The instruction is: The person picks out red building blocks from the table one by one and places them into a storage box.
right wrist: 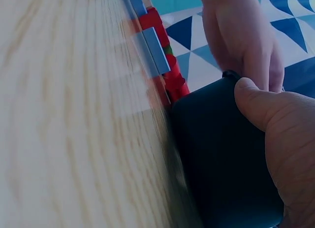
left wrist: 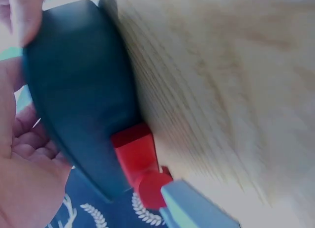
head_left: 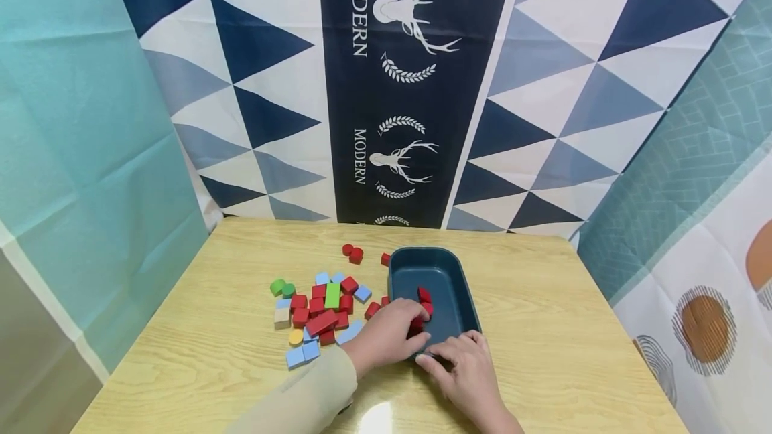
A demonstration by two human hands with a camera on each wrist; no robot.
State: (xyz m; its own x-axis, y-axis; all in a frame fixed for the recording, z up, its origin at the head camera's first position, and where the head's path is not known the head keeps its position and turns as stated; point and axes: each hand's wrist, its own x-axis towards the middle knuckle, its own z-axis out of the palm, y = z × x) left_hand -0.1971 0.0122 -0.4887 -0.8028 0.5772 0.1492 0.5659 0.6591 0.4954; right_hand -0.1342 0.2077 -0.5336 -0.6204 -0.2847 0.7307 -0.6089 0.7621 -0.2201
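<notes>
A dark blue-green tray (head_left: 446, 286) stands on the table with several red blocks (head_left: 425, 308) inside, along its left part. My left hand (head_left: 389, 332) reaches over the tray's left rim, fingers bent down beside these blocks, thumb apart from them. In the left wrist view, its loosely curled fingers (left wrist: 37, 137) show behind the tray wall (left wrist: 81, 85). My right hand (head_left: 464, 368) grips the tray's near rim. In the right wrist view, the right thumb (right wrist: 251, 97) presses the rim at a corner while the other fingers are hidden behind the wall.
Left of the tray lies a heap of blocks: red (head_left: 322, 322), light blue (head_left: 295, 357), bright green (head_left: 332, 295), a yellow round (head_left: 295, 336) and a natural wood one (head_left: 282, 317). Red cylinders (head_left: 356, 256) lie farther back. A patterned cloth (head_left: 416, 119) hangs behind the table.
</notes>
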